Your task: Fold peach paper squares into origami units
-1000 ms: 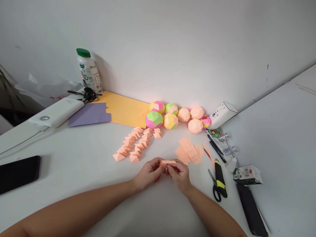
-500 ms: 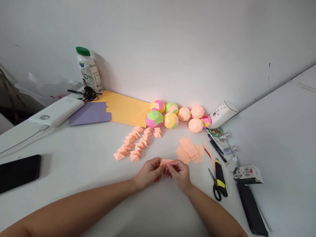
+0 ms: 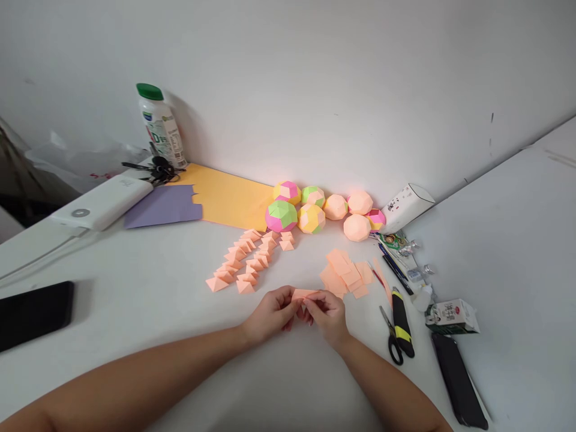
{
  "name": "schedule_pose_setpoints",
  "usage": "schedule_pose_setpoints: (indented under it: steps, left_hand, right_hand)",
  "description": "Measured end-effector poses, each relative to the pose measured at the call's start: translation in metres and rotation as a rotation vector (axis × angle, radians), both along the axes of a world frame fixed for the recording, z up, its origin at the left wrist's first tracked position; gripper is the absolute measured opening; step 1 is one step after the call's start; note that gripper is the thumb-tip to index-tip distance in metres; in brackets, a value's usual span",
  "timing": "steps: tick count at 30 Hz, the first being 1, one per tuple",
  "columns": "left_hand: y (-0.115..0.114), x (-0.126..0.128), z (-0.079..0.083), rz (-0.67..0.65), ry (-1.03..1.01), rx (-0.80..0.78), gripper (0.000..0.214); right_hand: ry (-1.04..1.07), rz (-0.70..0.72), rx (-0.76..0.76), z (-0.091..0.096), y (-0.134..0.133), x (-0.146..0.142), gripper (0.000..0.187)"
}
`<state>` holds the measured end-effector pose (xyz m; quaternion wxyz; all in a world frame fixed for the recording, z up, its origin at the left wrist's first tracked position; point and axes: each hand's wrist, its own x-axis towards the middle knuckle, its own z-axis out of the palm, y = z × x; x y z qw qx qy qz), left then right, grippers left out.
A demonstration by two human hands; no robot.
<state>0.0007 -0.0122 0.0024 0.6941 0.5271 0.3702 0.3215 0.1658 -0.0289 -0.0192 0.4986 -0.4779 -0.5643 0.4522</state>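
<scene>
Between my two hands is a small piece of peach paper [image 3: 306, 293], partly folded and partly covered by my fingers. My left hand [image 3: 275, 310] pinches its left end, and my right hand [image 3: 329, 315] pinches the right end, with the fingertips almost meeting below it. A loose pile of flat peach paper pieces [image 3: 344, 271] lies just beyond my right hand. Farther off to the left, folded peach paper units [image 3: 234, 258] are lined up in overlapping rows. Behind them sit several faceted paper balls [image 3: 311, 219] in pink, green, yellow and peach.
Scissors [image 3: 391, 339] and a black-and-yellow utility knife [image 3: 402, 323] lie at the right, near a small milk carton [image 3: 451, 316] and a dark phone [image 3: 459, 381]. Leftward are a power bank [image 3: 103, 204], another phone [image 3: 36, 315], keys [image 3: 159, 171], a bottle [image 3: 162, 129] and yellow paper [image 3: 234, 198].
Both hands keep the same pinch on the peach paper. The view has shifted very slightly; nothing else visibly differs.
</scene>
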Motion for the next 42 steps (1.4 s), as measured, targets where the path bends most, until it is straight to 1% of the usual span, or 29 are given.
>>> schedule_pose_setpoints:
  steps: [12,17,27,34,39,42]
  left_hand:
    - [0.0005,0.0003,-0.0039,-0.008,-0.041,0.005,0.032]
    - [0.0008,0.0002,-0.0034,-0.012,-0.038,-0.017,0.034]
    - [-0.0001,0.0004,-0.0038,0.000,-0.038,-0.026,0.031]
    - [0.0003,0.0012,-0.0030,0.008,0.001,-0.033,0.032]
    - [0.0026,0.0017,-0.0007,-0.006,0.090,-0.052,0.034]
    - [0.0031,0.0020,-0.0002,-0.025,0.091,-0.044,0.035]
  right_hand:
    - [0.025,0.010,-0.005,0.0016,0.0002,-0.0001,0.011]
    - [-0.001,0.014,-0.001,0.0027,0.0001,0.0004,0.013]
    - [-0.005,0.025,0.003,0.0022,0.0006,0.0011,0.013]
    - [0.003,0.029,0.023,0.0016,0.0010,0.0013,0.010]
    - [0.016,0.026,-0.027,0.0029,0.0000,0.0008,0.013]
    - [0.036,0.029,-0.059,0.0035,-0.0006,0.0001,0.017]
